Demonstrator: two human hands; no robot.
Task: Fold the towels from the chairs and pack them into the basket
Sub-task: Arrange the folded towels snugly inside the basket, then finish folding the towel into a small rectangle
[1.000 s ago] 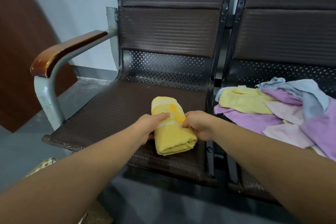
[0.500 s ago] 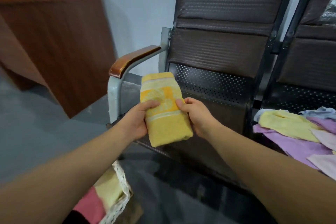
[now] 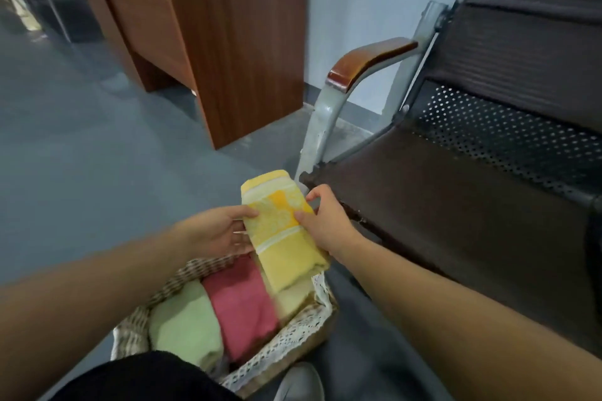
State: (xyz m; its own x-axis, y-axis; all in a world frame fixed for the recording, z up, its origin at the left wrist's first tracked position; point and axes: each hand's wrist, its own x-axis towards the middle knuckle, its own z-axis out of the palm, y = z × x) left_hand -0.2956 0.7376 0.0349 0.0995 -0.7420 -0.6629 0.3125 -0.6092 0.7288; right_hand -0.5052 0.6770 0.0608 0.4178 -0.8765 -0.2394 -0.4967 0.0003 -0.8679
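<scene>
The left hand (image 3: 215,234) and right hand (image 3: 325,225) clamp the yellow towel (image 3: 283,238) by its sides — so its folds hold — above the basket (image 3: 306,332), right of the pink towel (image 3: 241,299).

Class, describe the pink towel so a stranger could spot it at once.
Beside the dark chair, a lace-trimmed basket stands on the floor. Folded towels lie inside; the pink towel is the middle one, between a green towel and a pale yellow towel.

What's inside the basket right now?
The basket holds a folded green towel, a pink towel and a pale yellow one, partly covered by the held yellow towel. Anything beneath them is hidden.
</scene>
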